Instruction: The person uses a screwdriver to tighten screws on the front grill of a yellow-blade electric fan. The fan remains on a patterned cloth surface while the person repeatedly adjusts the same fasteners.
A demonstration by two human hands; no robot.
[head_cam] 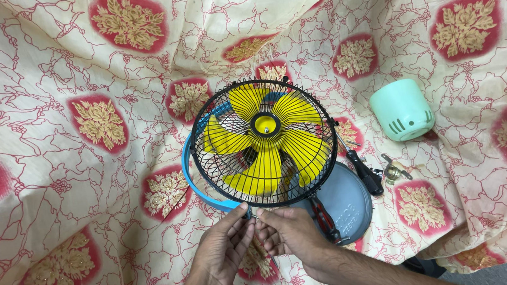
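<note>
patterned cloth (41, 122) underneath, both hands (258, 237) pinch fan grille's (264, 142) lower rim.

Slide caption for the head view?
Both hands pinch the lower rim of a yellow-bladed fan's black grille on patterned cloth.

A small table fan (264, 142) is seen just above both hands, with a round black wire guard and yellow blades around a yellow hub. A blue ring (198, 190) is fitted behind the guard, up and left of the hands. The guard's lower rim is touched by the fingertips.
</note>
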